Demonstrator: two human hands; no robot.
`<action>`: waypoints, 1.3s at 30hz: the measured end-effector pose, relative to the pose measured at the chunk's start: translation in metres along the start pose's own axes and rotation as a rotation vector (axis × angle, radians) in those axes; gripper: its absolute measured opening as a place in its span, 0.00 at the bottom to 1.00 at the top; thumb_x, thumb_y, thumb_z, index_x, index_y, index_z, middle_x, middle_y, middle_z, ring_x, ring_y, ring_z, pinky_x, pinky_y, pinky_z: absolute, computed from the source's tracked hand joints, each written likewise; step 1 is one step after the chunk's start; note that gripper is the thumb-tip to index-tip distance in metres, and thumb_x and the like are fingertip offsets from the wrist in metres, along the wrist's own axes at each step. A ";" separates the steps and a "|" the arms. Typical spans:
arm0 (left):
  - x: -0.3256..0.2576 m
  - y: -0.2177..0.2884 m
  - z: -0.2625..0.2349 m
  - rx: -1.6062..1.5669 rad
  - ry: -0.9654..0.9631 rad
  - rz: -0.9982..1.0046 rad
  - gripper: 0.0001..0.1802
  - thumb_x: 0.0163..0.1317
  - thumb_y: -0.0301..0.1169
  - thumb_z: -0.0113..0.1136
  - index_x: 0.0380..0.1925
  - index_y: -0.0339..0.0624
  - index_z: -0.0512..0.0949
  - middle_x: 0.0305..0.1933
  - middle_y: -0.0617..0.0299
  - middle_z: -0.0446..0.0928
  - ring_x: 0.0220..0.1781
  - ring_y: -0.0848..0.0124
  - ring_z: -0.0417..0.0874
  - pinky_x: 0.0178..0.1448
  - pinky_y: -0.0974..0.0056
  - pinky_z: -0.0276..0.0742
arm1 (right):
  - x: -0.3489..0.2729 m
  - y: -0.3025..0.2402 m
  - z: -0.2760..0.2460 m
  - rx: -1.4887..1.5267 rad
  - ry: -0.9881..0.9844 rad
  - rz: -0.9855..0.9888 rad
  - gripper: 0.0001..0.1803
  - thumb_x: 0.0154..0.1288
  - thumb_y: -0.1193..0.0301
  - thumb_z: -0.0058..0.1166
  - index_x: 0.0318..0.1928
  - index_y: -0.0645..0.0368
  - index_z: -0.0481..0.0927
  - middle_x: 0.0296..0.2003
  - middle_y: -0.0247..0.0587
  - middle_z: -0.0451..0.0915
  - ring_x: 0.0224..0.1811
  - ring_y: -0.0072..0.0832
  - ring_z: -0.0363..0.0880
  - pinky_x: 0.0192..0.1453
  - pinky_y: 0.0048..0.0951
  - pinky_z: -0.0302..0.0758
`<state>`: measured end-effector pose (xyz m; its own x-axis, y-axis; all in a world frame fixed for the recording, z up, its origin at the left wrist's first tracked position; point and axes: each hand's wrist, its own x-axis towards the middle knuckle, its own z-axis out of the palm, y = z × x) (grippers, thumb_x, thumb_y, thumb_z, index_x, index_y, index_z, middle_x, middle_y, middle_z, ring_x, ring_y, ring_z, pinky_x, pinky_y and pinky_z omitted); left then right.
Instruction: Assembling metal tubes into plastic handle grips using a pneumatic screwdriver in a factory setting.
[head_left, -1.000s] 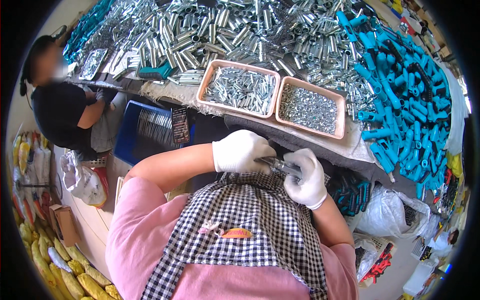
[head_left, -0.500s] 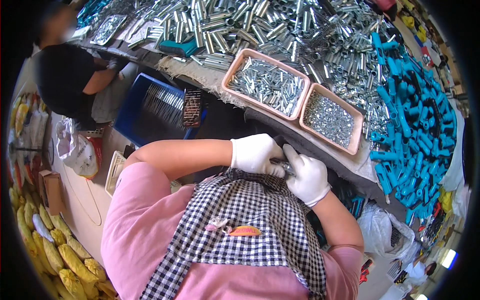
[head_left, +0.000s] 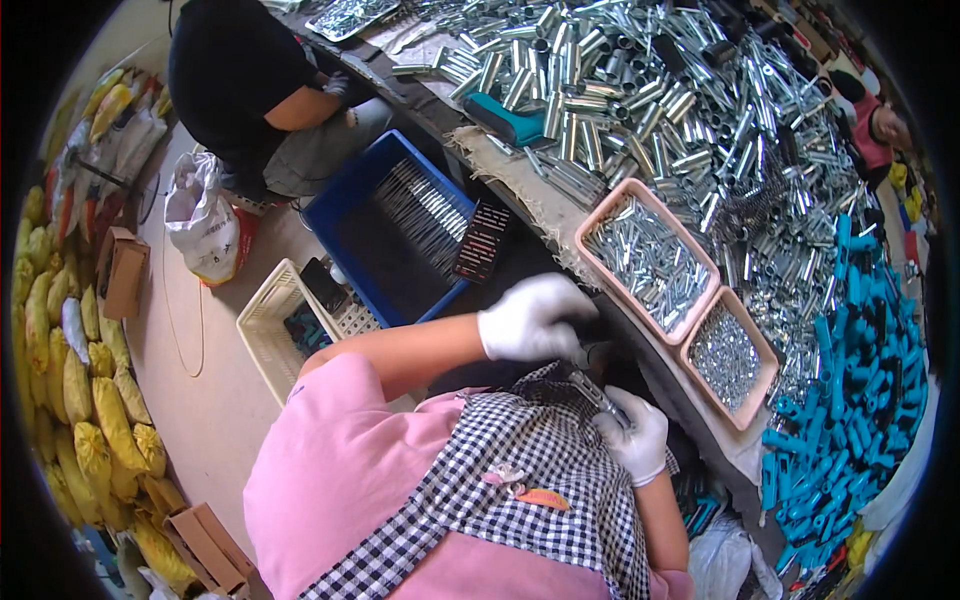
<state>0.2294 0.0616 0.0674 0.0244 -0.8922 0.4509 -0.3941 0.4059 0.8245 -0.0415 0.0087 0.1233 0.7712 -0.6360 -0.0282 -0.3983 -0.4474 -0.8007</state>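
In my white-gloved right hand (head_left: 636, 436), fingers closed, is a slim silver metal tool part (head_left: 596, 394), held close to the checked apron; its exact kind is not clear. My left hand (head_left: 533, 318), also in a white glove, hovers apart from it, up and to the left, near the dark table edge. Motion smears its fingers, so I cannot make out how they are set or whether anything is in them. Right of my hands, on the table, sit a pink tray of small metal pins (head_left: 668, 330) and a smaller pink tray of tiny metal pieces (head_left: 772, 388).
Silver metal tubes (head_left: 580, 130) are heaped across the table, with teal handles (head_left: 850, 400) piled at the right. On the left stand a blue bin (head_left: 325, 213) of metal rods and a cream basket (head_left: 262, 345). A co-worker in black (head_left: 235, 90) sits at the far left.
My hands were together over the metal part; now the left has drawn away from it while the right keeps hold, lower down. The whole view has swung leftward.
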 end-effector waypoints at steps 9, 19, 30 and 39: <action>-0.131 -0.231 -0.129 0.642 0.321 -1.112 0.23 0.57 0.45 0.65 0.43 0.35 0.81 0.43 0.44 0.83 0.46 0.50 0.84 0.52 0.54 0.77 | -0.004 0.021 0.009 0.535 0.141 0.462 0.14 0.59 0.79 0.56 0.46 0.72 0.76 0.25 0.35 0.78 0.21 0.16 0.71 0.26 0.19 0.68; -0.185 -0.372 -0.065 0.512 -0.051 -0.979 0.12 0.57 0.37 0.61 0.33 0.42 0.84 0.39 0.44 0.83 0.44 0.47 0.83 0.48 0.49 0.79 | 0.003 0.025 0.018 0.570 0.158 0.686 0.17 0.53 0.80 0.62 0.45 0.71 0.77 0.28 0.31 0.77 0.24 0.14 0.71 0.29 0.17 0.69; -0.143 -0.316 -0.086 0.529 0.255 -1.066 0.12 0.61 0.34 0.56 0.38 0.39 0.81 0.39 0.40 0.81 0.43 0.45 0.83 0.48 0.48 0.77 | -0.004 0.037 0.025 0.564 0.173 0.655 0.17 0.55 0.80 0.62 0.47 0.71 0.77 0.28 0.32 0.78 0.24 0.14 0.72 0.28 0.18 0.70; -0.108 -0.318 -0.100 0.718 -0.011 -1.215 0.12 0.58 0.34 0.61 0.37 0.40 0.85 0.45 0.42 0.82 0.49 0.47 0.83 0.51 0.51 0.79 | -0.007 0.041 0.028 0.597 0.197 0.689 0.18 0.56 0.79 0.61 0.47 0.71 0.77 0.28 0.32 0.78 0.24 0.15 0.72 0.28 0.18 0.70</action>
<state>0.4439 0.0487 -0.2095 0.6767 -0.6112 -0.4104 -0.5090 -0.7912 0.3390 -0.0494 0.0130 0.0737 0.3393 -0.7606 -0.5535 -0.3735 0.4311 -0.8214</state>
